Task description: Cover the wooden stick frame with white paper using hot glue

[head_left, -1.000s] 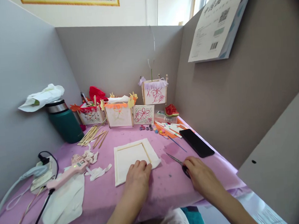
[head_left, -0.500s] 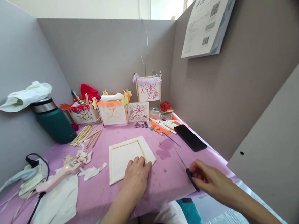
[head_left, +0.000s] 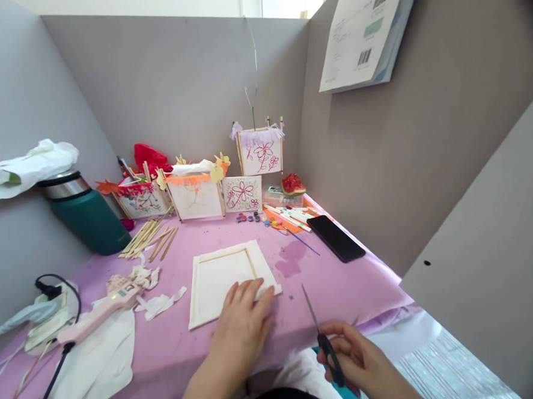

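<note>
A white sheet with a thin wooden stick frame (head_left: 220, 256) lies on the purple-covered table in front of me. My left hand (head_left: 244, 318) rests over its lower right part, fingers bent a little and apart, touching the sheet; the hand hides the corner under it. In my right hand (head_left: 352, 357), near the table's front edge, are scissors (head_left: 326, 346) with black handles. Their thin blades point up and away from me, looking closed. They are apart from the sheet.
On the left are a pink glue gun (head_left: 104, 315), paper scraps (head_left: 162, 302), wooden sticks (head_left: 146, 237) and a green bottle (head_left: 87, 216). Decorated lantern-like boxes (head_left: 194, 198) stand at the back. A phone (head_left: 335, 237) and white marker pens (head_left: 290, 216) lie at the right.
My right hand has moved left and toward me with the scissors, whose blades now point more upright. My left hand has shifted slightly on the sheet. The view has turned a little.
</note>
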A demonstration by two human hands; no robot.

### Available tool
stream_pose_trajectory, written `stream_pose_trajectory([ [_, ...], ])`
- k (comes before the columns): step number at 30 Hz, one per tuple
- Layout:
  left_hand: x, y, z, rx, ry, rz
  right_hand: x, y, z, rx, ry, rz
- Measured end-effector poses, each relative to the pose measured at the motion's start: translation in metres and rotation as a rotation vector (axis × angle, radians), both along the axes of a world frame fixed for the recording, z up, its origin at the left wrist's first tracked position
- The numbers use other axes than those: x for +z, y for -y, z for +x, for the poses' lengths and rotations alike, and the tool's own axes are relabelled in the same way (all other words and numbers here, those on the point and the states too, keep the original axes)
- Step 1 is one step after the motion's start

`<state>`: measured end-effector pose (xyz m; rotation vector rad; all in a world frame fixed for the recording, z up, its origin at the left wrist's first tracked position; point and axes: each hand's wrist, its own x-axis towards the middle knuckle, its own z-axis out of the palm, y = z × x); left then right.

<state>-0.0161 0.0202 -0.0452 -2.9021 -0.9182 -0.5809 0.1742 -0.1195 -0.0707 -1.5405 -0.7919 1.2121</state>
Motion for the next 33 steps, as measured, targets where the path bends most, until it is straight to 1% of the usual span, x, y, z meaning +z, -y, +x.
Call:
stream_pose_trajectory([
  [2, 0.002, 0.0, -0.021, 0.146, 0.019, 0.027, 0.007, -0.001, 0.002, -0.037, 0.014, 0.069],
  [4, 0.002, -0.001, -0.046, 0.265, -0.029, 0.043, 0.011, -0.003, 0.003, -0.081, 0.036, 0.114],
  [6, 0.0, -0.002, -0.071, 0.325, -0.085, 0.063, 0.011, -0.006, 0.001, -0.096, 0.035, 0.125],
  [7, -0.001, -0.002, -0.081, 0.331, -0.108, 0.076, 0.01, -0.008, -0.001, -0.09, 0.023, 0.126],
  [10, -0.005, -0.006, -0.101, 0.322, -0.171, 0.116, 0.002, -0.013, -0.011, -0.02, -0.027, 0.121],
  [13, -0.004, -0.012, -0.104, 0.302, -0.225, 0.103, -0.002, -0.015, -0.019, 0.096, -0.048, 0.058],
  [15, -0.001, -0.016, -0.101, 0.258, -0.253, 0.086, 0.0, -0.014, -0.021, 0.178, -0.041, 0.014],
  [18, 0.001, -0.018, -0.102, 0.209, -0.25, 0.125, 0.008, -0.011, -0.021, 0.289, -0.017, -0.051],
  [22, 0.002, -0.007, -0.122, 0.152, -0.184, 0.201, 0.014, -0.003, -0.017, 0.411, -0.016, -0.142],
  [25, 0.005, 0.006, -0.134, 0.084, -0.089, 0.247, 0.013, 0.006, -0.015, 0.447, -0.015, -0.152],
  [26, 0.007, 0.01, -0.132, 0.08, -0.041, 0.26, 0.013, 0.008, -0.014, 0.452, -0.006, -0.149],
  [28, 0.011, 0.018, -0.117, 0.081, 0.065, 0.256, 0.014, 0.011, -0.015, 0.457, 0.031, -0.143],
  [29, 0.013, 0.022, -0.105, 0.071, 0.119, 0.226, 0.015, 0.011, -0.016, 0.457, 0.052, -0.14],
  [31, 0.013, 0.027, -0.073, -0.014, 0.187, 0.149, 0.019, 0.01, -0.019, 0.455, 0.076, -0.141],
  [33, 0.009, 0.029, -0.042, -0.049, 0.244, 0.127, 0.023, 0.007, -0.023, 0.454, 0.065, -0.157],
])
